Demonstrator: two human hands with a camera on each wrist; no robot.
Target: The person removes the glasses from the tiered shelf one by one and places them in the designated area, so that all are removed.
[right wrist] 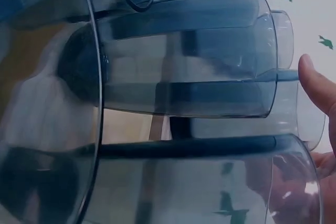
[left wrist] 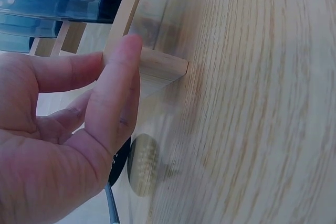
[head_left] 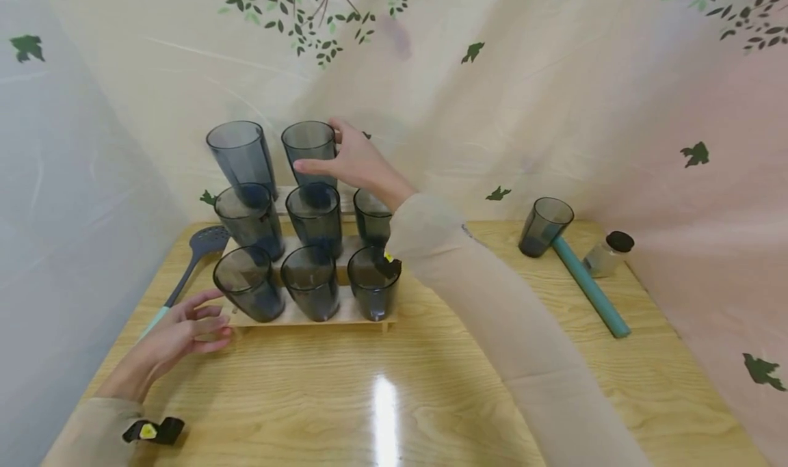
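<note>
Tinted drinking glasses stand in three rows on a stepped wooden rack [head_left: 363, 325]. My right hand [head_left: 360, 156] is at the right-hand glass of the top row [head_left: 308, 139], thumb across its front and fingers behind its right side. Left of that glass stands another top-row glass [head_left: 237, 142]. In the right wrist view, nearer glasses [right wrist: 226, 56] partly hide the held one, with the thumb [right wrist: 315, 82] beside the rims. Down at the rack's front left corner, my left hand [head_left: 185, 330] holds the board edge [left wrist: 131, 9] between its fingers.
A slotted turner [head_left: 206, 241] lies left of the rack. On the right, one more glass [head_left: 544, 228] stands by a teal rod [head_left: 591, 286] and a small jar with a black lid [head_left: 609, 255]. A printed cloth [head_left: 418, 77] hangs behind the table.
</note>
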